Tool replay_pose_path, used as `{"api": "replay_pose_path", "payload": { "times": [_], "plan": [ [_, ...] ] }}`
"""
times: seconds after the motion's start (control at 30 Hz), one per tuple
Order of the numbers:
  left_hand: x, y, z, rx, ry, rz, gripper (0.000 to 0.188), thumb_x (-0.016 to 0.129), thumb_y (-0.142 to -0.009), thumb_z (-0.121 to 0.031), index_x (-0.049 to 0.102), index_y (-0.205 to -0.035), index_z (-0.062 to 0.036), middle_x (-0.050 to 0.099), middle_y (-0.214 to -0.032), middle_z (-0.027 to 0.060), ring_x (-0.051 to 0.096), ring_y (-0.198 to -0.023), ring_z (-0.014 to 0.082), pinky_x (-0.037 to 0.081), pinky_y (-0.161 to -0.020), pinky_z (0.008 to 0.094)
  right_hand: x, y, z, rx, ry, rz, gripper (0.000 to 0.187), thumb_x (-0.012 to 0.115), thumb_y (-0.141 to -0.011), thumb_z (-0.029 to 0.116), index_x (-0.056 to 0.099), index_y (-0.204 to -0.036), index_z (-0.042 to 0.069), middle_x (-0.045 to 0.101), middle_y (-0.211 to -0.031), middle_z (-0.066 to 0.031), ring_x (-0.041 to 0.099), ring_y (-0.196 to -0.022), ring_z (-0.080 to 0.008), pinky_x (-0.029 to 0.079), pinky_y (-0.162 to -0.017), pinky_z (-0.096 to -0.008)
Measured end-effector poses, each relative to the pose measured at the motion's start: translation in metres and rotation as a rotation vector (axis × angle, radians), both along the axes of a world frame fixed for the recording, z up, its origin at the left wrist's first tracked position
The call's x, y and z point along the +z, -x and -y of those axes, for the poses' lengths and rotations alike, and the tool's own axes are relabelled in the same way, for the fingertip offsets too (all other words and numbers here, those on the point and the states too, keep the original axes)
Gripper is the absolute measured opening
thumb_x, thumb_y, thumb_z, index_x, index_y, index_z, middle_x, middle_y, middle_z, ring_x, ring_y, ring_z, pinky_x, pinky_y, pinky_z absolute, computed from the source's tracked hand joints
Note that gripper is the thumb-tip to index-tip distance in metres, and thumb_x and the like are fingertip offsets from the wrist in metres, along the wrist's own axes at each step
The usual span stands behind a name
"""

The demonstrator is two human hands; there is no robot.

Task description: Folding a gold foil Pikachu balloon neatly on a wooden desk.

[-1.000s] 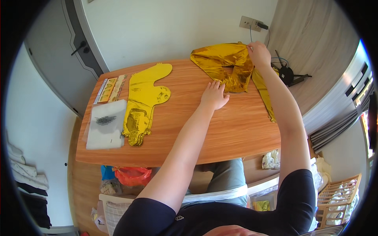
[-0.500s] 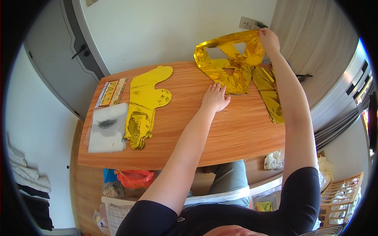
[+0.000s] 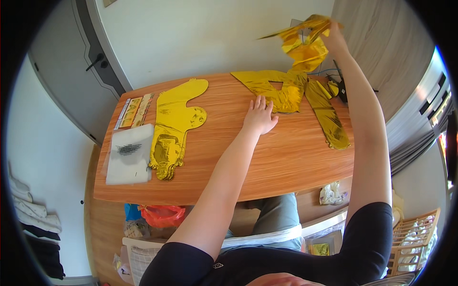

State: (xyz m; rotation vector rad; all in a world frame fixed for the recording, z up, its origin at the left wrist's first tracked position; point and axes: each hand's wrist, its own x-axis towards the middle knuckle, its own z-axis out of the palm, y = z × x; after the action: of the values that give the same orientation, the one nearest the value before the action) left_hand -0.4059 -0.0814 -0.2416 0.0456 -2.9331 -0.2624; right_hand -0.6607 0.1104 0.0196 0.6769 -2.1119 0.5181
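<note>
My right hand (image 3: 332, 34) is raised high above the far right of the wooden table (image 3: 267, 157) and grips a crumpled gold foil balloon (image 3: 301, 44), which hangs in the air. My left hand (image 3: 259, 114) lies flat with fingers spread, pressing the edge of a flat gold foil balloon with a triangular hole (image 3: 274, 86). A long narrow gold foil balloon (image 3: 328, 115) lies on the table to its right.
A stack of flat gold foil balloons (image 3: 174, 125) lies at the table's left, beside a white plastic packet (image 3: 128, 153) and a strip of small sheets (image 3: 134, 110). A black device with cables (image 3: 341, 90) sits at the far right. Bags (image 3: 162, 214) lie under the table.
My right hand has lifted the crumpled gold balloon from the table up into the air, uncovering the flat balloon beneath. My left hand has stayed in place.
</note>
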Motion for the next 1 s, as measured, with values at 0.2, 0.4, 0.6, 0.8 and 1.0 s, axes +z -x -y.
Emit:
{"api": "replay_pose_path", "payload": {
  "times": [0.2,0.4,0.6,0.8,1.0],
  "plan": [
    [0.001,-0.008,-0.002,0.042,-0.003,-0.100,0.077,0.051,-0.101,-0.053,0.032,-0.161,-0.0081,0.030,-0.166,0.0240,0.018,-0.158,0.0355,0.007,-0.129,0.0542,0.031,-0.032,-0.021,-0.045,0.058,0.083,0.040,0.064,-0.096,0.033,0.061,-0.134,0.018,0.065,-0.135,-0.0128,0.063,-0.122,-0.0335,0.051,-0.102,-0.0450],
    [0.013,-0.010,-0.010,0.038,0.025,-0.044,0.075,0.055,-0.100,-0.051,0.035,-0.160,-0.0103,0.033,-0.165,0.0235,0.017,-0.158,0.0358,0.003,-0.127,0.0590,0.024,-0.139,-0.081,-0.187,-0.342,-0.332,0.014,0.068,-0.094,0.022,0.073,-0.104,0.015,0.069,-0.115,-0.0033,0.064,-0.106,-0.0272,0.050,-0.093,-0.0414],
    [0.004,-0.012,-0.006,-0.016,0.047,-0.209,0.076,0.058,-0.098,-0.045,0.030,-0.163,-0.0163,0.025,-0.168,0.0222,0.013,-0.159,0.0372,0.006,-0.124,0.0658,-0.012,-0.287,-0.141,-0.010,-0.513,-0.375,0.012,0.075,-0.085,0.012,0.070,-0.096,0.010,0.066,-0.110,-0.0058,0.059,-0.107,-0.0292,0.049,-0.095,-0.0438],
    [0.024,-0.056,-0.013,-0.520,0.081,-1.204,0.083,0.073,-0.089,-0.038,0.032,-0.161,-0.0299,0.035,-0.164,0.0157,0.026,-0.155,0.0366,0.003,-0.125,0.0643,-0.020,-0.421,-0.169,0.277,-0.694,-0.177,0.010,0.073,-0.083,0.010,0.068,-0.092,0.008,0.072,-0.105,-0.0074,0.068,-0.110,-0.0284,0.054,-0.093,-0.0456],
    [0.109,-0.221,-0.066,-0.629,0.070,-1.059,0.054,0.073,-0.088,-0.044,0.058,-0.138,-0.0283,0.045,-0.161,0.0063,0.034,-0.152,0.0289,-0.004,-0.126,0.0600,0.000,-0.490,-0.175,0.777,-0.811,0.221,0.013,0.069,-0.084,0.012,0.068,-0.096,0.007,0.071,-0.102,-0.0056,0.070,-0.099,-0.0255,0.056,-0.084,-0.0381]
  ]
}}
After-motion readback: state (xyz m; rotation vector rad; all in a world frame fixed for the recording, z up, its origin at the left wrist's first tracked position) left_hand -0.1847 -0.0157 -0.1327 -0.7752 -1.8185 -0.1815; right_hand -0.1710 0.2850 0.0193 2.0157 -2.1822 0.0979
